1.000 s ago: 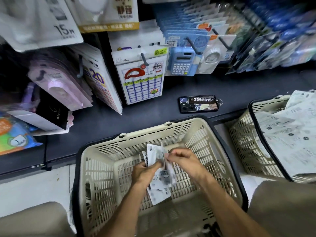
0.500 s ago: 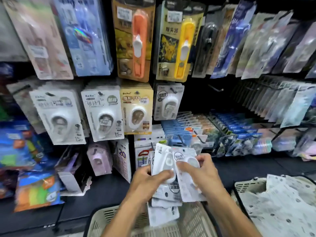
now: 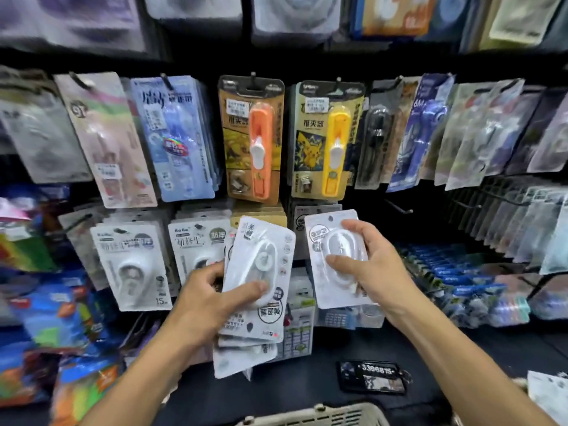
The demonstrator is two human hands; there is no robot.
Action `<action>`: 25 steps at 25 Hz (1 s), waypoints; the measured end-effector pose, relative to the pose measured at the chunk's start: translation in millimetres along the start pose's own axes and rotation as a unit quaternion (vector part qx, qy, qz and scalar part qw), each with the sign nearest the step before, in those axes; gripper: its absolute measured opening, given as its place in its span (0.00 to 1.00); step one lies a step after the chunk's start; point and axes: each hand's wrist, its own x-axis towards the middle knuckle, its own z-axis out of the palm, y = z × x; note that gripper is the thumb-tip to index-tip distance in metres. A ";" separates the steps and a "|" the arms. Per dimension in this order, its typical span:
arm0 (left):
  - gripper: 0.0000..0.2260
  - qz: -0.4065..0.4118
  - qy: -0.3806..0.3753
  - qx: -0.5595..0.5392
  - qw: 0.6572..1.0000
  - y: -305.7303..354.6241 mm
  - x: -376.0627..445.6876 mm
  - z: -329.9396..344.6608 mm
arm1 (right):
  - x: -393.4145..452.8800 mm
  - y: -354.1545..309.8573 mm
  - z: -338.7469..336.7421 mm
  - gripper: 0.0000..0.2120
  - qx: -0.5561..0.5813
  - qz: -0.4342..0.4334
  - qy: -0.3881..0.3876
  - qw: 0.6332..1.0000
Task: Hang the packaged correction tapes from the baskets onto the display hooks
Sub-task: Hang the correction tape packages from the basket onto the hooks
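My left hand [image 3: 204, 298] grips a fanned stack of correction tape packs [image 3: 256, 290], thumb across the top one. My right hand [image 3: 367, 265] pinches a single pack [image 3: 333, 241] just beside the stack, raised before the display hooks [image 3: 398, 207]. The basket [image 3: 319, 416] sits below, a phone [image 3: 373, 376] on the dark shelf.

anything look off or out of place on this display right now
One thing: a phone lies flat on the dark shelf ledge under the hooks, not stock. The left hand grips a fanned stack of packs; the right hand holds a single pack. Nothing looks damaged.
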 end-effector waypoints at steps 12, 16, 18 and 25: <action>0.21 -0.004 -0.019 -0.109 0.994 2.5 9.5 17.6 | 2.1 11.1 1.6 0.15 -0.173 0.017 0.083 0.981; 0.22 -0.018 -0.080 -0.080 0.993 4.1 8.6 22.7 | -14.3 -8.8 22.6 0.25 0.031 0.011 -0.056 0.998; 0.22 -0.020 -0.108 -0.071 0.991 5.8 4.3 24.0 | -19.3 -18.1 31.0 0.25 0.185 0.079 -0.163 0.966; 0.31 -0.064 -0.149 -0.084 0.983 8.9 0.0 12.5 | -26.6 -18.5 27.5 0.20 0.215 0.129 -0.138 0.958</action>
